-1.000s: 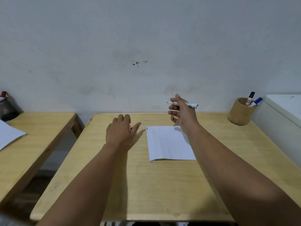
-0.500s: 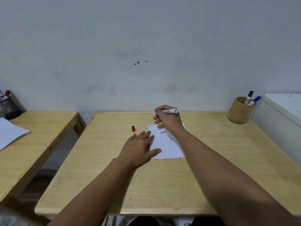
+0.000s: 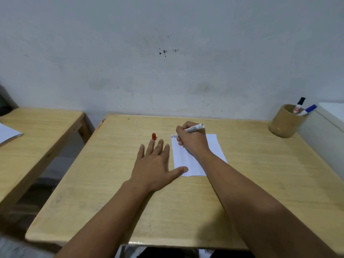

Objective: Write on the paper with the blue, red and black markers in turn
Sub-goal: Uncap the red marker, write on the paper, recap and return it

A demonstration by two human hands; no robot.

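A light wooden table [image 3: 242, 183] stands against a grey-white wall [image 3: 167, 62]. On it lies a white rectangular sheet of paper [image 3: 214, 148], its long sides running away from the viewer. The right hand [image 3: 192, 141] rests on the far half of the sheet, fingers curled in a writing grasp around a white-barrelled marker with dark lettering [image 3: 193, 128]. The marker passes through the top of the fist: its blunt rear end projects up and to the right past the knuckles, and its tip emerges at the left of the fist, pointing down at the sheet's far left corner, where a small blue mark [image 3: 172, 136] is visible. Whether the tip touches the paper cannot be told.

The left hand [image 3: 156, 164] lies flat and palm-down on the tabletop just left of the sheet, fingers spread and holding nothing; the thumb reaches rightward onto the sheet's near left corner. A small red marker cap [image 3: 154, 136] stands on the table just beyond the left fingertips, apart from the paper.

At the table's far right corner stands a tan cylindrical cup [image 3: 283, 123] containing a black-capped marker [image 3: 300, 104] and a blue-capped marker [image 3: 309, 109], both leaning right. A white cabinet [image 3: 327, 127] adjoins the table at right; a second wooden table [image 3: 37, 131] carrying a white sheet [image 3: 7, 133] stands at left.
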